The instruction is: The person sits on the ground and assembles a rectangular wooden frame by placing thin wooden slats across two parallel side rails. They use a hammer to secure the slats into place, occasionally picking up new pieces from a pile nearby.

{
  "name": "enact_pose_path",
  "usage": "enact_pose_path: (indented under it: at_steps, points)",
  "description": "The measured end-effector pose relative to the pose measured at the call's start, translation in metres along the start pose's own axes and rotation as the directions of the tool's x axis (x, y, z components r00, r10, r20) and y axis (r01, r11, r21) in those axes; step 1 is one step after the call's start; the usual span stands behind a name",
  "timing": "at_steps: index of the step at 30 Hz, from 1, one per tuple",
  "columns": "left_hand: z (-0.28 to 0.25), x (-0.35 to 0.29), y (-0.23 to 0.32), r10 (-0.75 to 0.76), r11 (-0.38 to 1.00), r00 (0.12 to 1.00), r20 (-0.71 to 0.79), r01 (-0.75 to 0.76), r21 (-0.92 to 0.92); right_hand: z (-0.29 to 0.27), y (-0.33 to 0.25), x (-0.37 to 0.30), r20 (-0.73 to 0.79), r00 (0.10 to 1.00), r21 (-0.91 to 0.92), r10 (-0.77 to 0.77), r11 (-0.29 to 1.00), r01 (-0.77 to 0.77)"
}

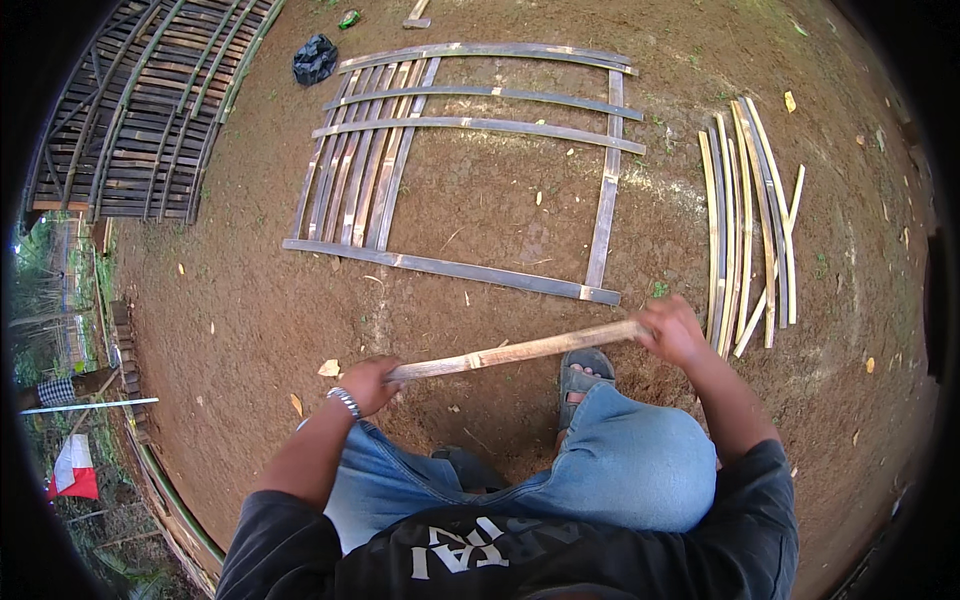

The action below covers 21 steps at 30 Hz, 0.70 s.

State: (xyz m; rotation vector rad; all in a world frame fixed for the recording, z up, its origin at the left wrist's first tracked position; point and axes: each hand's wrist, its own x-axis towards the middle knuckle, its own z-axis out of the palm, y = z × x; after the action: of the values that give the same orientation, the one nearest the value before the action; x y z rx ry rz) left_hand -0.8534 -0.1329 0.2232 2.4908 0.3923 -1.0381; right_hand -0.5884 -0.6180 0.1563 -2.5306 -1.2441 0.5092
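A split bamboo slat (520, 350) spans the space in front of my knees, held level by both hands, its right end slightly farther from me. My left hand (368, 385) is closed round one end and wears a bracelet at the wrist. Round the other end my right hand (672, 330) is closed, a little blurred. Beyond the slat, a bamboo frame (450, 266) lies flat on the ground. Several upright slats (365, 160) sit side by side in its left part, under long crosspieces (480, 124).
Loose bamboo strips (745, 220) lie in a bunch at the right. A black plastic bag (315, 60), a small green item (349, 19) and a hammer (417, 20) are at the far side. A bamboo lattice panel (150, 110) stands far left. My sandalled foot (585, 375) is just below the slat.
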Motion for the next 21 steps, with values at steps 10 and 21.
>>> enact_pose_path:
  at_steps: [10,21]
  points:
    - [-0.001,-0.134,-0.091,-0.296,0.928,0.926,-0.236,0.219,-0.302,0.054,-0.022,0.088,-0.01,0.922,0.051,0.387,0.921,-0.386]
    - [0.022,-0.205,-0.124,-0.459,0.82,0.884,-0.083,0.386,-0.423,0.071,-0.018,0.101,0.269,0.887,-0.016,0.375,0.923,-0.385]
